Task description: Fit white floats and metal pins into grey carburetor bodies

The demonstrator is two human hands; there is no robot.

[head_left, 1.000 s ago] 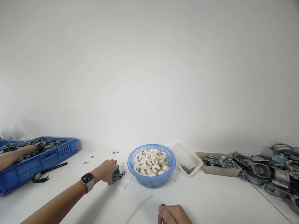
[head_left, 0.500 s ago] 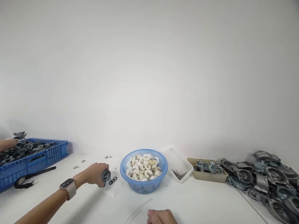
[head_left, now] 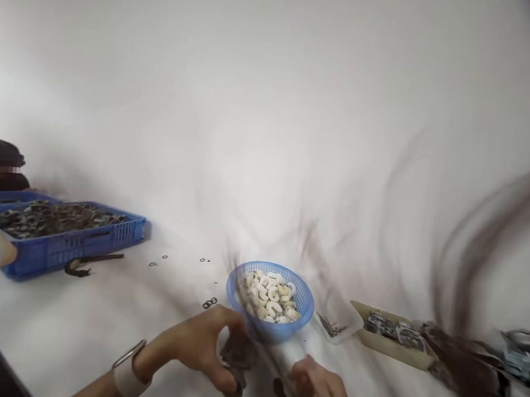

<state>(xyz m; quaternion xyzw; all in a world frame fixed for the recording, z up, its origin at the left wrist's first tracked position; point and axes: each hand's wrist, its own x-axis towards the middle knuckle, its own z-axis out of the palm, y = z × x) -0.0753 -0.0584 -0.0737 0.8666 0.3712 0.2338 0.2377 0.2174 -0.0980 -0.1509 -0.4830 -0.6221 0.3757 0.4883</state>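
Note:
My left hand [head_left: 209, 345], wearing a watch with a pale band, is closed around a grey metal part [head_left: 237, 354] just in front of the blue basket [head_left: 279, 332]. White C-shaped pieces [head_left: 273, 304] fill that basket. My right hand [head_left: 323, 386] is beside it at the lower middle, its fingers curled together and blurred; what they hold, if anything, I cannot make out. A small dark thing [head_left: 279, 390] shows between the two hands, too smeared to name. Left of the basket, black rings [head_left: 210, 303] lie on the white table.
A clear tray [head_left: 351, 325] holds thin metal pieces; a beige tray [head_left: 393, 351] holds metal parts. Grey parts [head_left: 522, 364] are heaped at right. At left are a full blue crate [head_left: 77, 250], a black strap [head_left: 79, 266] and another person [head_left: 2, 161]. Blurred hair strands cross the view.
My left hand has brought the grey metal part right and nearer, towards my right hand. The view has tilted and shifted, and dark strands now hang across it.

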